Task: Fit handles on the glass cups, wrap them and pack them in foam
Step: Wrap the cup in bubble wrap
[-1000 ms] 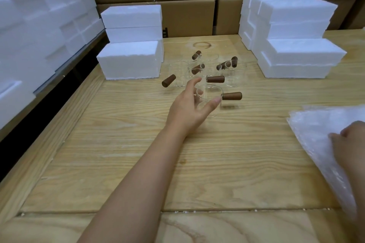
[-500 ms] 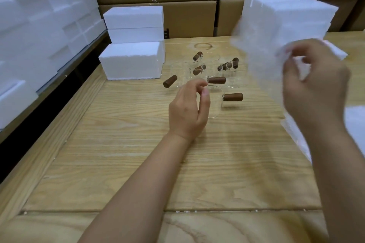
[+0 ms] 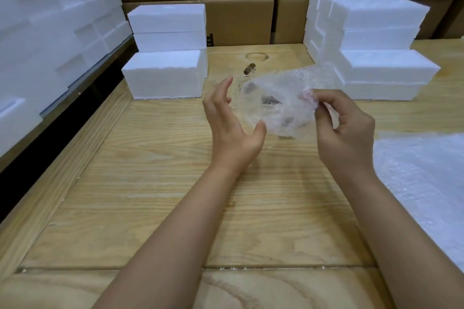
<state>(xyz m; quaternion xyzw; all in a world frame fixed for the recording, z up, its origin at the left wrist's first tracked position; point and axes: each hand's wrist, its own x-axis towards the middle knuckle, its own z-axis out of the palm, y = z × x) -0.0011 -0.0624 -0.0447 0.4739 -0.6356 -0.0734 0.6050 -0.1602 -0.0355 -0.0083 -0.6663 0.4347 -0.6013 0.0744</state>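
One bubble wrap [image 3: 276, 100], right hand [image 3: 344, 133] pinching edge, left hand [image 3: 231, 128] beside

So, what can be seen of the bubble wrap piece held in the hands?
The bubble wrap is one clear, crinkled sheet with fine bubbles, held up above the table and spread roughly flat. The right hand pinches its right edge; the open left hand meets its lower left edge with the thumb. Brown handles show dimly through it.

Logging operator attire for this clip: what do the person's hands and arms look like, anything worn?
Nothing worn shows: left hand and right hand are bare, no gloves, rings or watch; left forearm and right forearm are bare to the frame edge, no sleeves.
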